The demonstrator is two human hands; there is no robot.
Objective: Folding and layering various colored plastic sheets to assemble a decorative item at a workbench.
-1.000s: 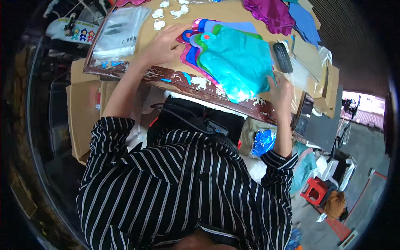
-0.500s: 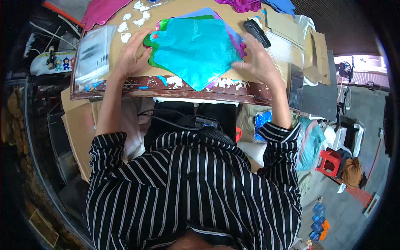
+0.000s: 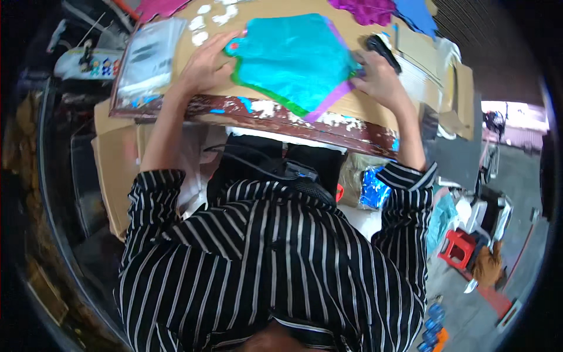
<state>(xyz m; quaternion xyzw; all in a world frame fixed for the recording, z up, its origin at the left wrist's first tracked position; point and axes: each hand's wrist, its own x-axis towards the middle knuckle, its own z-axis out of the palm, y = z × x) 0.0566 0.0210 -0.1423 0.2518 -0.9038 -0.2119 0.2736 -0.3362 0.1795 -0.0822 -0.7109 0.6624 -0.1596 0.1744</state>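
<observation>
A flat, shiny teal foil balloon, uninflated, lies on the worktable as the top of a small stack. Green and purple edges of other foil pieces show beneath it along the near side. A small red dot marks its rounded tab at the left. My left hand rests beside that tab, fingers stretched out and touching the left edge, thumb apart. At the opposite end, my right hand has its fingers curled on the stack's right edge, which they partly hide.
Clear plastic bags lie left on the worktable, with small white bundles behind. A black handheld tool lies just beyond my right hand. Magenta foil and blue foil sit at the back; cardboard stands right.
The view has shifted, so the table sits higher and further right. My right hand has closed on the stack's right edge. The teal piece covers the layers differently, with more purple showing at the near right.
</observation>
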